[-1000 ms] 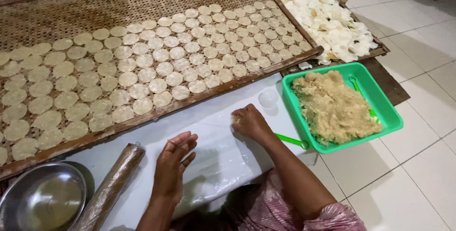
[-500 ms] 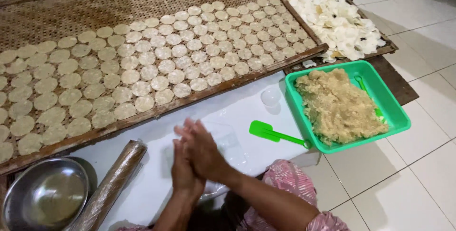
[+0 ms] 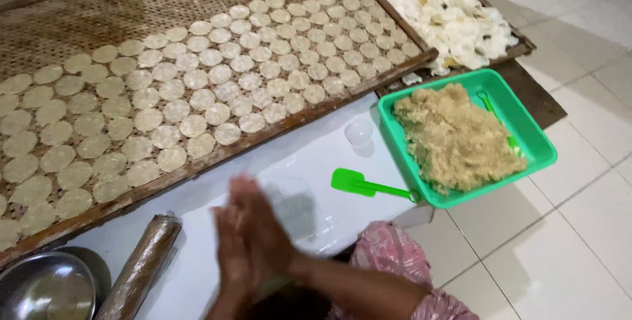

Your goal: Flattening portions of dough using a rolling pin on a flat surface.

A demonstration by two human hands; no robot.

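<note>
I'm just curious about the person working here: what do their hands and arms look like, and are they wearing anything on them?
Both hands are bare: no gloves, and no rings or bracelets that I can make out, though the left hand and right hand are blurred. The forearms are bare too. Lower down, pink patterned fabric shows, with a sleeve edge near the right elbow; its print is too small to tell.

A white counter (image 3: 309, 162) runs across the lower middle of the frame. On it lie a green spatula (image 3: 368, 185) at centre, a small clear cup (image 3: 359, 133) above it, a wrapped rolling pin (image 3: 141, 268) and a steel bowl (image 3: 46, 290) at lower left, with a green tub (image 3: 536, 139) of crumbly dough on its right edge, over the tiled floor (image 3: 579, 228).
</note>
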